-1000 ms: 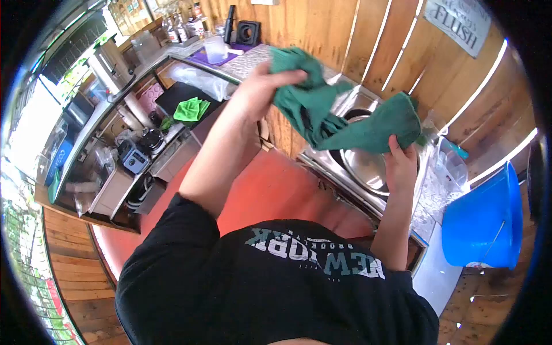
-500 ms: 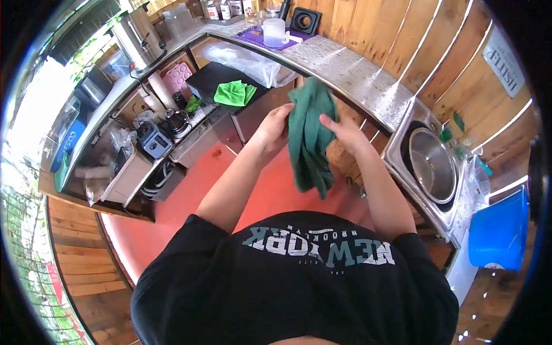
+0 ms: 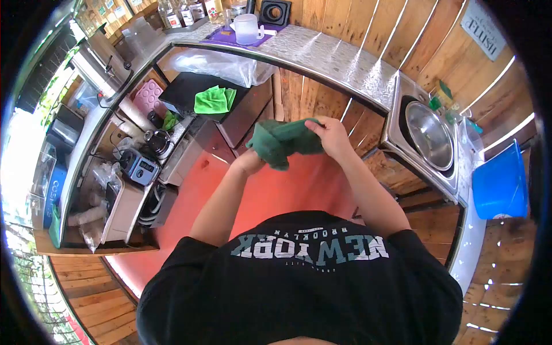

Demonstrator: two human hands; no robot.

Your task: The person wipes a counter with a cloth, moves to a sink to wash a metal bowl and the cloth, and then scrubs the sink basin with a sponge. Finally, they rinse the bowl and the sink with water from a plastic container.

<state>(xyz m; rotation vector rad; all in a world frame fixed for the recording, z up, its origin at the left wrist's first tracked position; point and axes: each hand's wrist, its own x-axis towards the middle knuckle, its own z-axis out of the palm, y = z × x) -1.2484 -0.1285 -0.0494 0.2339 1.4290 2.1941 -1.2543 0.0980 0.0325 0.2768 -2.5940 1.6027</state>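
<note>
A dark green cloth point(image 3: 287, 138) is stretched sideways between my two hands, over the red floor. My left hand point(image 3: 250, 161) grips its left end, where the fabric is bunched and partly covers the fingers. At the upper right end my right hand point(image 3: 329, 134) pinches the cloth with the thumb on top. Beyond my left hand, a bright green cloth point(image 3: 215, 100) lies crumpled on a black-topped low cabinet point(image 3: 187, 90).
At right a metal bowl point(image 3: 428, 135) sits in the sink point(image 3: 393, 123), with a blue bucket point(image 3: 501, 184) nearer me. A measuring jug point(image 3: 247, 30) stands on the back counter point(image 3: 333, 60). The left shelf holds a blue-grey appliance point(image 3: 141, 168) and a coffee pot point(image 3: 158, 142).
The dark green cloth hung down lengthwise before and now spans sideways, bunched at the left. Both hands have come lower, and the camera view has shifted right.
</note>
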